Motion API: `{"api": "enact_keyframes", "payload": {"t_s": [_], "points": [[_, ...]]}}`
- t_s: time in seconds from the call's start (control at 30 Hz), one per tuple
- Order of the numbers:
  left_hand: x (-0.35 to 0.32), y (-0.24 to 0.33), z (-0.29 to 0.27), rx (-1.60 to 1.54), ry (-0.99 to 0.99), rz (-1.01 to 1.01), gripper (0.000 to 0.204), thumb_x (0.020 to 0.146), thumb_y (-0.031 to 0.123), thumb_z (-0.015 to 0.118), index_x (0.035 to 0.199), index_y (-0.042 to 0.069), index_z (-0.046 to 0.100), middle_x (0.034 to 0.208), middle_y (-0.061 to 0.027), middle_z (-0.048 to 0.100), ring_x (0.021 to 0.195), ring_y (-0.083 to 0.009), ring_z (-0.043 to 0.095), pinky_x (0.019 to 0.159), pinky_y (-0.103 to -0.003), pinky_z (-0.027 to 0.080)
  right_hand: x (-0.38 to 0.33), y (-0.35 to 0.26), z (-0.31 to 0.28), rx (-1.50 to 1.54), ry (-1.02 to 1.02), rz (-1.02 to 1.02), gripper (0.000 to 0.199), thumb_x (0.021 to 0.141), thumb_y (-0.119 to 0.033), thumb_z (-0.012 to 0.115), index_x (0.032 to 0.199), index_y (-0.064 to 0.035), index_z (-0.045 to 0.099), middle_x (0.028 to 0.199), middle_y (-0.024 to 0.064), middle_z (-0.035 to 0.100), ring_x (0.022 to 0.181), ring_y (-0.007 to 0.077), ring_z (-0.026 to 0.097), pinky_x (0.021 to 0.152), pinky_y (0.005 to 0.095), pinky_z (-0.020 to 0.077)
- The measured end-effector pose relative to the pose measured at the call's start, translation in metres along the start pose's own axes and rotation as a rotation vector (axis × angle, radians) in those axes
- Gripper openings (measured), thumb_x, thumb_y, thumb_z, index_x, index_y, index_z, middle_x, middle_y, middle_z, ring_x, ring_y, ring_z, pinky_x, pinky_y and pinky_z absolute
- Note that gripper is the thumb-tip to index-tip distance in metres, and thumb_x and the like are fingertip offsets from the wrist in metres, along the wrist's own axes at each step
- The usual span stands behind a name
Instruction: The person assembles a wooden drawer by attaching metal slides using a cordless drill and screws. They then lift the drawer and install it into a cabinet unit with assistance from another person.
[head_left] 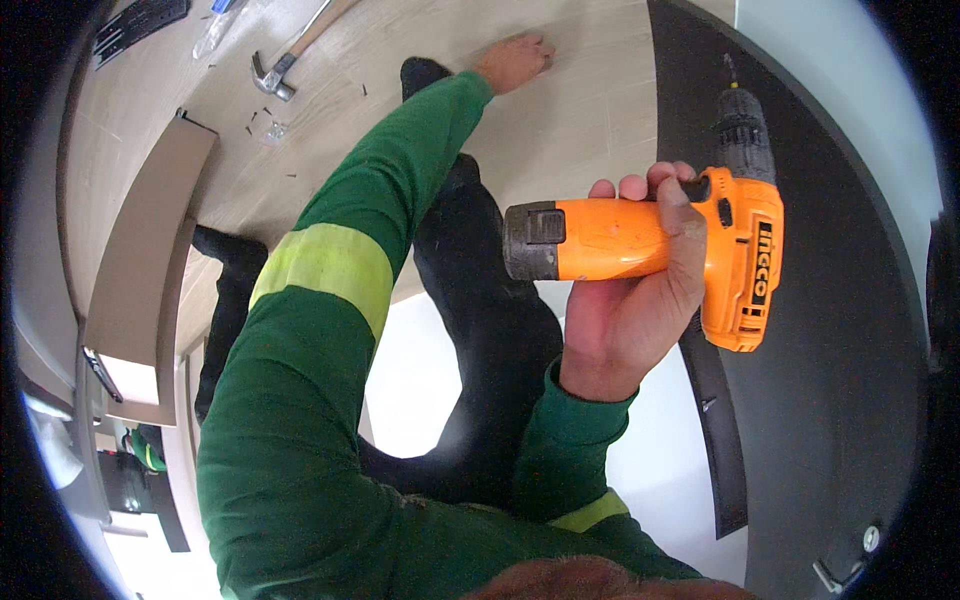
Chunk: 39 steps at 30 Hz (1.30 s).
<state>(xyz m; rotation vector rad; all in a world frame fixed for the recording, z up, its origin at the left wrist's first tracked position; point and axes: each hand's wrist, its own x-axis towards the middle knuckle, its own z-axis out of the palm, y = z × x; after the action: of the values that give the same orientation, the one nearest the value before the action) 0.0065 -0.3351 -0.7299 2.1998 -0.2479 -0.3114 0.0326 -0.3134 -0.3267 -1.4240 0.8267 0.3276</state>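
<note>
My right hand (640, 310) is wrapped round the handle of an orange and black cordless drill (740, 250). The drill is held up in front of me, its chuck and bit pointing to the far side and its battery end to the left. Stretched far forward, my left hand (515, 62) is at the light wood-look floor (590, 110), its fingers curled. What those fingers hold, if anything, is hidden. The left arm's green sleeve passes over my dark-clothed leg (475, 240).
A claw hammer (280, 75) lies on the floor at the far left, with several loose screws (262, 115) near it. A beige panel piece (145, 250) stands on the left. The dark door (830, 330) with a metal handle (838, 577) fills the right.
</note>
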Motion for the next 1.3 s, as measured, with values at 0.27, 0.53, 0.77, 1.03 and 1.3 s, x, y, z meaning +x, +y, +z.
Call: {"api": "enact_keyframes", "payload": {"t_s": [0.27, 0.53, 0.77, 1.03, 1.3], "points": [[-0.038, 0.076, -0.063, -0.495, 0.480, -0.530, 0.026, 0.089, 0.003, 0.055, 0.113, 0.002, 0.065, 0.117, -0.0193, 0.066, 0.108, -0.0370, 0.064, 0.094, -0.046, 0.052, -0.001, 0.004, -0.001, -0.124, -0.142, 0.058, 0.021, 0.094, -0.003, 0.066, 0.113, -0.0054, 0.057, 0.101, 0.0038, 0.062, 0.089, 0.0169, 0.061, 0.086, 0.0377, 0.0525], [-0.248, 0.222, -0.210, -1.641, 0.886, -0.853, 0.029, 0.094, 0.009, 0.071, 0.120, 0.004, 0.059, 0.103, -0.0031, 0.064, 0.098, -0.0146, 0.063, 0.092, -0.030, 0.053, -0.055, 0.002, -0.009, -0.687, -0.566, -0.050, 0.030, 0.092, -0.003, 0.067, 0.121, -0.0029, 0.058, 0.101, 0.0053, 0.063, 0.091, 0.0165, 0.065, 0.085, 0.0341, 0.0546], [-0.406, 0.298, -0.354, -2.356, 1.469, -0.671, 0.034, 0.099, 0.013, 0.067, 0.131, 0.010, 0.055, 0.112, 0.0004, 0.065, 0.111, -0.0174, 0.062, 0.101, -0.033, 0.051, -0.230, -0.019, 0.002, -1.251, -0.979, 0.144, 0.017, 0.094, -0.014, 0.069, 0.107, -0.0061, 0.062, 0.090, -0.0009, 0.060, 0.081, 0.0113, 0.060, 0.076, 0.0285, 0.0493], [-0.460, 0.313, -0.381, -2.533, 1.741, -0.318, 0.026, 0.100, 0.017, 0.066, 0.124, 0.011, 0.058, 0.111, 0.0014, 0.069, 0.116, -0.0186, 0.063, 0.103, -0.034, 0.051, -0.317, 0.000, 0.007, -1.331, -1.070, 0.113, 0.015, 0.091, -0.015, 0.074, 0.100, -0.0039, 0.069, 0.082, 0.0013, 0.066, 0.071, 0.0113, 0.062, 0.066, 0.0298, 0.0504], [-0.493, 0.312, -0.375, -2.545, 1.802, -0.355, 0.018, 0.101, 0.023, 0.064, 0.113, 0.010, 0.063, 0.105, 0.0022, 0.067, 0.104, -0.0136, 0.064, 0.095, -0.031, 0.052, -0.372, -0.002, 0.046, -1.507, -1.083, 0.100, 0.015, 0.093, -0.018, 0.072, 0.100, -0.0049, 0.067, 0.075, -0.0018, 0.060, 0.062, 0.0085, 0.055, 0.057, 0.0286, 0.0449]]}}
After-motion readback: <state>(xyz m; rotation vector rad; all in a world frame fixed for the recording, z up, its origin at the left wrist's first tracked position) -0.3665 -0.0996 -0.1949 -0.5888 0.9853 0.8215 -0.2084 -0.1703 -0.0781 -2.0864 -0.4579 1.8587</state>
